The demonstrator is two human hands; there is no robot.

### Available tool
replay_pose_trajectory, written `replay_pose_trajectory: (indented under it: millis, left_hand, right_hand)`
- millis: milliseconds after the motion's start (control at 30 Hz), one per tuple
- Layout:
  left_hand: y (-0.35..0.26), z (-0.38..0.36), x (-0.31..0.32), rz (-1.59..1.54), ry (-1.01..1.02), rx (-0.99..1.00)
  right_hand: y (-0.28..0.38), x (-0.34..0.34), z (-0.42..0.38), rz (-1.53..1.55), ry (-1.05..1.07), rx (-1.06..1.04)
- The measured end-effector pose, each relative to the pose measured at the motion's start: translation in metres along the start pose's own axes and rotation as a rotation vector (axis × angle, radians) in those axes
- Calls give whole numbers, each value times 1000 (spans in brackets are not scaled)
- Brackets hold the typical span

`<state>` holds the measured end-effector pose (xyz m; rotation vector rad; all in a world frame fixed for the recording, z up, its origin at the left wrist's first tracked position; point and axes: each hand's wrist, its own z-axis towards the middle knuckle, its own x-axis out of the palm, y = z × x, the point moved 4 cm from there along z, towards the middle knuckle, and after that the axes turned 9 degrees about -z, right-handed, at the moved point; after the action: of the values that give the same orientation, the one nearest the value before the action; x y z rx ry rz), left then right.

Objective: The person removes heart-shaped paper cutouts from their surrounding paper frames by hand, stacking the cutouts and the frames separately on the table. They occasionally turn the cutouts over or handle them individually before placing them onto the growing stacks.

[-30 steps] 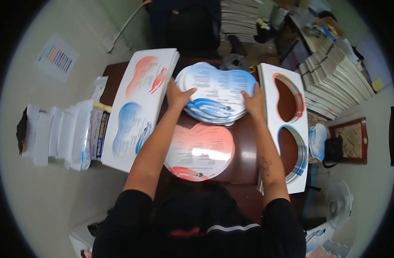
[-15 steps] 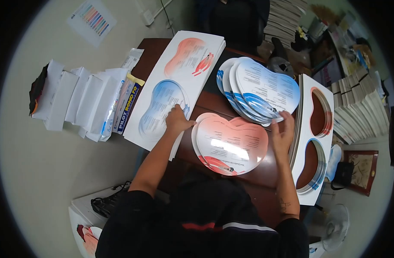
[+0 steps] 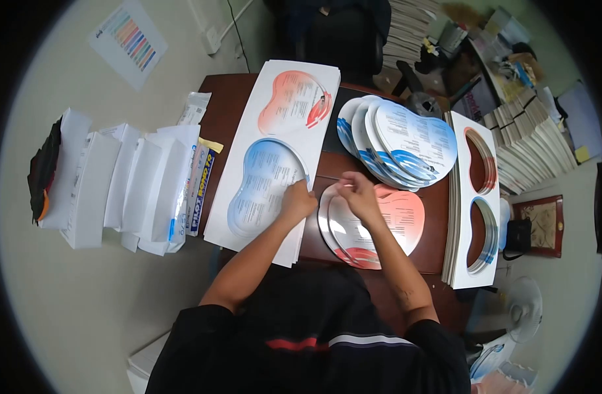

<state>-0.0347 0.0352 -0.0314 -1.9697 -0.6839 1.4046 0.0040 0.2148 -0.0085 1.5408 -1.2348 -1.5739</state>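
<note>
A stack of white printed sheets (image 3: 238, 213) lies on the left of the desk, with a red shape (image 3: 289, 102) above a blue shape (image 3: 265, 177). My left hand (image 3: 298, 201) is on the blue shape's right edge, its fingers curled; whatever they hold is too small to make out. My right hand (image 3: 358, 196) is over the left part of the loose red cut-outs (image 3: 402, 220), fingers partly spread and nothing visible in them. Behind it lies a fanned pile of blue cut-outs (image 3: 416, 141).
A stack of frames with cut-out holes (image 3: 455, 259) stands at the desk's right side. Left of the desk are white folded papers (image 3: 140, 190) and a Pilot Bond box (image 3: 202, 190). A black chair (image 3: 343, 43) is behind the desk.
My right hand has moved left from the blue pile's edge to over the red cut-outs. My left hand's fingers are more curled at the blue shape's edge. The view has shifted.
</note>
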Motion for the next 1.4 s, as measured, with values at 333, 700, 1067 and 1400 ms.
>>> replay_pose_trajectory:
  millis: [333,700,1067,1400]
  left_hand:
    - [10,-4,5,-250,-113,68]
    - [35,93,-46,-1772,169,-421]
    - [16,126,-42,-1803,67,-394]
    - [12,112,-61,-1760,-8,-386]
  right_hand:
    - [-13,103,85,533,145,480]
    - [24,112,75,699,-40,291]
    - [-1,80,136,834,39,513]
    - [48,117,228,1315,390,200]
